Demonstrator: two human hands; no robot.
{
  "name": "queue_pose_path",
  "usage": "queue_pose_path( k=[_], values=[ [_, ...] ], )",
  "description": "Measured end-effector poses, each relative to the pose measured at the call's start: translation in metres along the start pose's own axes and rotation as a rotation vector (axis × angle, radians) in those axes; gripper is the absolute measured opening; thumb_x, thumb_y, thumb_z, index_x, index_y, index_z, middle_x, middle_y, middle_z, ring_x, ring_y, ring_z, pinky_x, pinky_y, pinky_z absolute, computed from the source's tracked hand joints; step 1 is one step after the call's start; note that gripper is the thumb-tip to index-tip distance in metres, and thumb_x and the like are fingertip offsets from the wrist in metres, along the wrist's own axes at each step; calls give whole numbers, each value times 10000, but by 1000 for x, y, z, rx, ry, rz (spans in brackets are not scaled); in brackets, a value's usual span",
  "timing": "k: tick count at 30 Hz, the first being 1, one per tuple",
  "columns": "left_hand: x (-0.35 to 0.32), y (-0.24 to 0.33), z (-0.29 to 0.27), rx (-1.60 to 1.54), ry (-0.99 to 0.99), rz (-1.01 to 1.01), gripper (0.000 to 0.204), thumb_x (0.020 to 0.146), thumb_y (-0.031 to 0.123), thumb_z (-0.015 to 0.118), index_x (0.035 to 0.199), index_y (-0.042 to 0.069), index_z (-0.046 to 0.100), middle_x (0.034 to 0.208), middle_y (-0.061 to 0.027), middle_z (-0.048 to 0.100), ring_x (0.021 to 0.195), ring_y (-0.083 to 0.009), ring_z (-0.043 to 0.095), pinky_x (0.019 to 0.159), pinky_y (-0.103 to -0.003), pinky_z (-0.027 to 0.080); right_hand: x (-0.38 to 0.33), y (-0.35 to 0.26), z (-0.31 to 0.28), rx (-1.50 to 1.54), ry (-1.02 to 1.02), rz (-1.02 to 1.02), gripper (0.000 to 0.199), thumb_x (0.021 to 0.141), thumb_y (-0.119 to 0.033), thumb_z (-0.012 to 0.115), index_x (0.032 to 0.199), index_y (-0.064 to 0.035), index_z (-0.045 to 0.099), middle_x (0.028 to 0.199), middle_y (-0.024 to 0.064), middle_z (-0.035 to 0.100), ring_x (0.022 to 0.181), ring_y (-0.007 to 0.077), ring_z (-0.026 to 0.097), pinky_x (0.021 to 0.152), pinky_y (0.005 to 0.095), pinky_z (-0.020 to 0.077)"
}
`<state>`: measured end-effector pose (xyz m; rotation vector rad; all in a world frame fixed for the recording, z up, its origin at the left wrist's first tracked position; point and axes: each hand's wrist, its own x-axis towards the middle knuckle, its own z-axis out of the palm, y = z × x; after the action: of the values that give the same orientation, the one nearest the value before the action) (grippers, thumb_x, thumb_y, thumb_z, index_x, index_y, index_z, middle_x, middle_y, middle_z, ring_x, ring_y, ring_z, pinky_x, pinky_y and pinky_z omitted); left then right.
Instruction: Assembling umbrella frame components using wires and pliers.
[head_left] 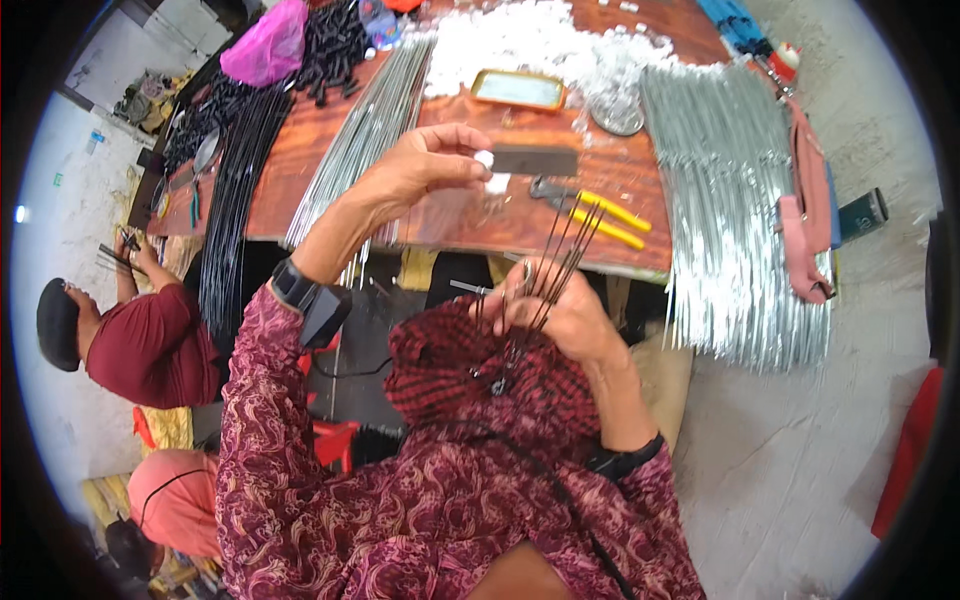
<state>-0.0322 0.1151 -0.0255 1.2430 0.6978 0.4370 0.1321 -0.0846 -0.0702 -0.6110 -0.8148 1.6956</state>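
- Just shy of twelve o'clock, taking the view's middle as the dial's hub, the left hand (425,165) has thumb and fingertips pinched together on a small white piece (484,159); a fingertip hold, presumably, because there's so little to grab.
- Over at three, close to the hub, it's the right hand (570,312), fingers curled closed around several thin dark rods (577,250)! Their ends fan toward one o'clock, likely gripped low so the tips stand clear.
- Beyond, on the bench (620,170), yellow-handled pliers (612,212) lie at two, handles toward the right hand, perhaps for a quick pick-up.
- Up at twelve, a yellow-rimmed tray (517,90) sits before a heap of white pieces (540,40), seemingly poured there to stay within reach.
- Silver rods spread at eleven (370,130) and past two (740,220), black rods (240,190) at ten, all lined up lengthwise, probably for easy drawing.
- Farthest out, at nine, a co-worker in maroon (150,345) holds dark rods too.
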Motion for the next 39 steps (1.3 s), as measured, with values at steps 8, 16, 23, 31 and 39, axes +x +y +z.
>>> queue_pose_path(
  k=[8, 16, 23, 31, 39],
  values=[
    [-102, -5, -5, -332, -145, -115, 367, 875, 66, 649, 1203, -74, 563, 1071, -145, 653, 974, -198, 667, 878, -276, 554, 18, 5, 30, -57, -95, 40, 177, 863, -87, 679, 983, -31, 560, 955, 154, 687, 827, 166, 654, 737, 294, 532],
    [-118, -12, -12, -352, -116, -133, 250, 883, 90, 650, 1093, -33, 595, 1017, -106, 644, 938, -181, 657, 814, -255, 568, 25, 14, 45, -131, -97, 90, 190, 875, -75, 673, 1008, -12, 553, 987, 144, 684, 896, 157, 653, 774, 274, 524],
    [-123, -11, -7, -331, -215, -137, 222, 870, 151, 683, 1034, 26, 601, 941, -53, 647, 840, -130, 648, 731, -227, 554, 30, 19, 44, -199, -57, 56, 201, 879, -106, 682, 993, -1, 554, 948, 114, 660, 806, 146, 624, 728, 275, 515],
    [-122, -8, 1, -259, -170, -129, 156, 855, 166, 679, 909, 40, 607, 873, -49, 625, 765, -128, 618, 706, -259, 515, 34, 17, 46, -238, -76, 47, 193, 877, -115, 683, 983, -3, 566, 935, 103, 651, 768, 145, 609, 717, 282, 513],
    [-117, -8, 5, -312, -180, -88, 127, 863, 149, 676, 904, 43, 619, 897, -63, 668, 813, -160, 662, 760, -318, 536, 34, 17, 43, -219, -51, 69, 181, 877, -111, 680, 983, -4, 580, 936, 117, 662, 762, 141, 615, 708, 276, 522]
  ],
)
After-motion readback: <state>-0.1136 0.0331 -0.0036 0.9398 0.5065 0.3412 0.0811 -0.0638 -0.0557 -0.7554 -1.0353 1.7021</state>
